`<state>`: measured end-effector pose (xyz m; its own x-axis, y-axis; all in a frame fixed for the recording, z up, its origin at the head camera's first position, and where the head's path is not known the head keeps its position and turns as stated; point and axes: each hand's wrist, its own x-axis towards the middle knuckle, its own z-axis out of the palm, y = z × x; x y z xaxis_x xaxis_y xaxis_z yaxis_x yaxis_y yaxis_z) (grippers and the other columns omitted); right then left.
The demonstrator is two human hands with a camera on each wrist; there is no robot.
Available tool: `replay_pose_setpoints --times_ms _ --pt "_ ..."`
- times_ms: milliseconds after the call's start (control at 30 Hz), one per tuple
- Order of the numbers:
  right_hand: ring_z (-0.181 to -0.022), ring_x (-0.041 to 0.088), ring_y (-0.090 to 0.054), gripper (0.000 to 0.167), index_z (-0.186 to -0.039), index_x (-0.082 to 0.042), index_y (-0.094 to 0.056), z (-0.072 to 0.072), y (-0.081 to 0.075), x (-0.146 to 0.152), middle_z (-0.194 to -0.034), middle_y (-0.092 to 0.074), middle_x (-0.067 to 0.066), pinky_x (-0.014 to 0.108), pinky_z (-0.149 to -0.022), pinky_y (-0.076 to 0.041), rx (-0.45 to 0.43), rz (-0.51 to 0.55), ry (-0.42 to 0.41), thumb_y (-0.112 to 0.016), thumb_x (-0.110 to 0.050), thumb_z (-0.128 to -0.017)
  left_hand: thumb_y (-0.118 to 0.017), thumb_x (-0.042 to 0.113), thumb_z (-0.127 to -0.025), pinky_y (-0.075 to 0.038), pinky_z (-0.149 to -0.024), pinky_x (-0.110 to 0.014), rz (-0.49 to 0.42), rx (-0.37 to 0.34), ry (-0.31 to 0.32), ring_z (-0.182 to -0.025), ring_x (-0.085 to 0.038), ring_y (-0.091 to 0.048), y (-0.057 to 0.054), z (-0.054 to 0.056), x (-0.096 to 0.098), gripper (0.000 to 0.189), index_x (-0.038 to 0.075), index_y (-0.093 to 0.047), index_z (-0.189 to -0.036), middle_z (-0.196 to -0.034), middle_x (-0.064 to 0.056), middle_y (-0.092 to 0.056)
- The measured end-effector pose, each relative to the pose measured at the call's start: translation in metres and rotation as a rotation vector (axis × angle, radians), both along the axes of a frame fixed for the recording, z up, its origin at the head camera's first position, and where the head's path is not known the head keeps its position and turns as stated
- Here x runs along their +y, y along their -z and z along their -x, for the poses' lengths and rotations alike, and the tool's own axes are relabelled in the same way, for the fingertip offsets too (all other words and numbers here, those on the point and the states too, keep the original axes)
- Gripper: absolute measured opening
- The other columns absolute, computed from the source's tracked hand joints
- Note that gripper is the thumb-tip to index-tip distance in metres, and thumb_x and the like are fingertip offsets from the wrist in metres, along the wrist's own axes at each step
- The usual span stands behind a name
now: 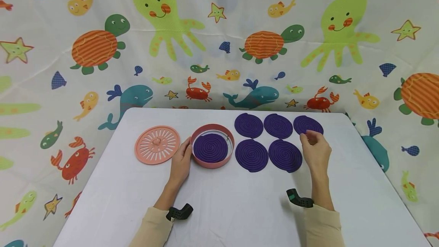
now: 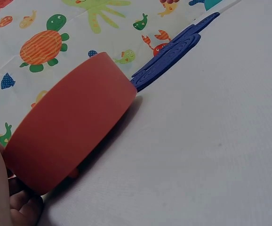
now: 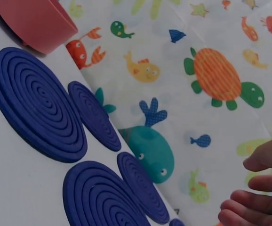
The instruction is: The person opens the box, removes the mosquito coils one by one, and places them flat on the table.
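My left hand [image 1: 181, 160] grips the left side of a round coral mosquito coil holder [image 1: 211, 166], thumb along the rim and fingers low on the wall. Inside the holder lies a purple mosquito coil [image 1: 210, 148] over a pale lining. Several more purple coils lie flat to the right in two rows, among them a front coil [image 1: 251, 155] and the back-right coil [image 1: 305, 124]. My right hand [image 1: 316, 151] is over the near edge of that back-right coil, overlapping it. In the right wrist view, its thumb and fingers [image 3: 256, 202] stand apart with nothing between them.
A slotted coral lid [image 1: 141, 148] with a small loop in its middle lies left of the holder. The white table [image 1: 233, 205] ends at a back edge against a hanging cloth [image 1: 205, 33] printed with sea animals. Black cameras are strapped on both wrists.
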<state>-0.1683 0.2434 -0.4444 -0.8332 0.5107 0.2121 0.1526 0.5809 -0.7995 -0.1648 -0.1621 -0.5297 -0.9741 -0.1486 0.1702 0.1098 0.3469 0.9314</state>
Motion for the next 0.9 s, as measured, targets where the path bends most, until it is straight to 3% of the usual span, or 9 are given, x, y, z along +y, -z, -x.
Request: replay_pose_setpoints --times_ms 133,300,567,900 --pt "-0.089 0.013 -0.063 0.040 -0.126 -0.003 -0.066 0.000 -0.002 -0.005 -0.113 -0.072 0.017 0.003 -0.068 -0.041 0.010 0.008 -0.015 -0.061 -0.031 -0.097 -0.046 0.028 -0.107 -0.038 -0.119 -0.038 -0.003 -0.001 0.004 -0.143 -0.022 -0.046 0.000 0.000 0.000 0.045 0.008 -0.050 -0.148 -0.150 -0.009 -0.054" --pt "-0.081 -0.004 -0.054 0.040 -0.125 -0.004 -0.067 0.002 -0.005 -0.012 -0.110 -0.073 0.016 0.001 -0.066 -0.041 0.033 0.013 -0.032 -0.063 -0.030 -0.096 -0.045 0.027 -0.107 -0.038 -0.119 -0.037 -0.001 0.004 0.006 -0.143 -0.022 -0.046 0.000 0.000 0.000 0.045 0.007 -0.049 -0.148 -0.150 -0.009 -0.053" --pt "-0.098 0.023 -0.066 0.041 -0.128 -0.004 -0.065 0.006 -0.009 -0.024 -0.113 -0.073 0.016 0.007 -0.073 -0.042 0.048 0.014 -0.074 -0.064 -0.029 -0.096 -0.046 0.026 -0.107 -0.037 -0.120 -0.038 0.006 -0.003 -0.002 -0.144 -0.022 -0.045 -0.001 -0.001 0.001 0.044 0.008 -0.050 -0.148 -0.151 -0.008 -0.053" --pt "-0.102 0.026 -0.069 0.041 -0.130 -0.003 -0.063 0.009 -0.012 -0.040 -0.114 -0.072 0.015 -0.001 -0.074 -0.041 0.076 0.045 -0.146 -0.066 -0.027 -0.095 -0.046 0.026 -0.107 -0.038 -0.120 -0.037 -0.002 0.005 0.000 -0.143 -0.022 -0.046 -0.002 -0.002 0.001 0.045 0.007 -0.050 -0.147 -0.151 -0.009 -0.053"
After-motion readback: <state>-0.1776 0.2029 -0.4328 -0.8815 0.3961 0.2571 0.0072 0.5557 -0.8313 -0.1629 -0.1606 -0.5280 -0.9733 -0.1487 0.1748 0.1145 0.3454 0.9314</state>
